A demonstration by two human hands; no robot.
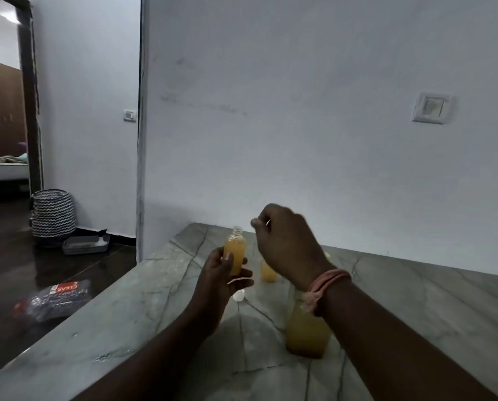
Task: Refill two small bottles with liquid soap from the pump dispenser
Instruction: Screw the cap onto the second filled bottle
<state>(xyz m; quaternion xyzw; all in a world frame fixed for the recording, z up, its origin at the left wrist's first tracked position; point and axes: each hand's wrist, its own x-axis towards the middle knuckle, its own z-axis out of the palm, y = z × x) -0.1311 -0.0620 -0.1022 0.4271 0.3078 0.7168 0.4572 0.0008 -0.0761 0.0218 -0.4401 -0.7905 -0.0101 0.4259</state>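
The left hand (pixel 223 273) held a small bottle (pixel 235 251) up in the air above the stone table (pixel 415 299). The fingers were curled round the lower part of it, and the thumb lay on the front. The bottle stood straight up, likely so the soap would not spill, because its top was open and had no cap. Orange soap filled it almost to the neck, so this bottle looked done.

The right hand (pixel 285 244) was raised just beside the bottle's open top. Its fingers were bent and seemed to pinch something small and pale at the tips. It was too blurry to say what that was. It may have been the cap, ready to go back on.

A second small bottle (pixel 268 274) stood on the table behind the right wrist, partly hidden, with orange soap in it too. The big soap bottle (pixel 305 334) stood on the table under the right arm, close by so it was easy to reach. Its pump top could not be seen. A small white thing (pixel 238 295) lay on the table below the left hand, maybe another cap.
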